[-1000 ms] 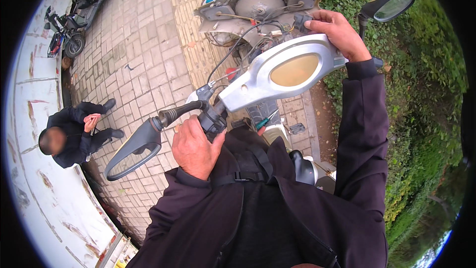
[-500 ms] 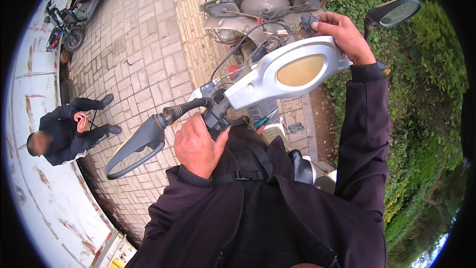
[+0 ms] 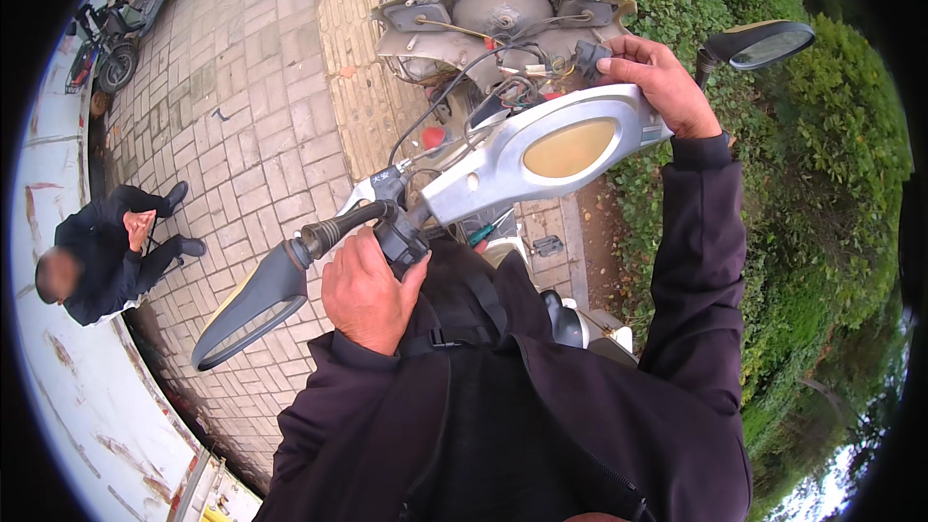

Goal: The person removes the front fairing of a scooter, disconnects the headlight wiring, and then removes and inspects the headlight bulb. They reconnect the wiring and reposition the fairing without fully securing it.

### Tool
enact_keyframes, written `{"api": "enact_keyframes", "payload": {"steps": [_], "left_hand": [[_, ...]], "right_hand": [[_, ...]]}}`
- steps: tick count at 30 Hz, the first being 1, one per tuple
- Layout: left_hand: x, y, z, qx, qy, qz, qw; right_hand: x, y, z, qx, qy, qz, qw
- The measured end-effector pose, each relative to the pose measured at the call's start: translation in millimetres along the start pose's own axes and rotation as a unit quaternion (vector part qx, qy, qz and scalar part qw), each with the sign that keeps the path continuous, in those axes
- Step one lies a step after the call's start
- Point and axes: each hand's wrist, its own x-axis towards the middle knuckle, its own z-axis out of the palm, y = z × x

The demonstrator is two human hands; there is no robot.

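Note:
In front of me is a scooter's silver handlebar cover (image 3: pixel 498 159) with an oval amber panel (image 3: pixel 568 147). My left hand (image 3: pixel 367 295) is closed round the left handlebar end, thumb against a black switch block (image 3: pixel 402 242). A mirror (image 3: pixel 256 302) on a ribbed stalk juts out beside it. Past the cover's far right edge, my right hand (image 3: pixel 657 82) pinches a small black block-shaped part (image 3: pixel 588 62) between thumb and fingers. Loose wires (image 3: pixel 522 87) spread between the cover and the opened front body panel (image 3: pixel 503 14). The right hand's palm side is hidden.
A green-handled screwdriver (image 3: pixel 483 230) lies below the cover. The right mirror (image 3: pixel 770 45) sticks out near the hedge (image 3: pixel 812 155). On the left a person (image 3: pixel 106 246) sits by a white wall (image 3: pixel 60 184), with parked two-wheelers (image 3: pixel 114 53) farther off on the brick paving (image 3: pixel 261 87).
My view has shifted slightly, so the scooter and paving sit farther left. More of the black switch block shows at my left hand. Both hands keep their holds.

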Motion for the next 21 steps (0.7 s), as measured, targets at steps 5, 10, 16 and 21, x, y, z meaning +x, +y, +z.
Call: {"api": "enact_keyframes", "payload": {"steps": [5,10,16,21], "left_hand": [[-8.1,-3.2,0.9,-0.017,-0.019,0.006,1.000],[-10.8,-6.3,-4.8,-0.016,0.022,0.007,1.000],[-12.3,-9.3,-9.6,0.012,0.016,0.022,1.000],[-11.7,-8.7,1.8,-0.024,0.005,0.011,1.000]], "right_hand": [[4.2,9.6,-4.7,-0.033,-0.006,-0.067,0.997],[17.6,29.1,-11.7,0.007,-0.022,-0.046,0.999],[24.5,37.1,-18.2,0.003,-0.003,-0.013,1.000],[15.2,22.7,-11.1,-0.028,-0.015,-0.016,0.999]]}}
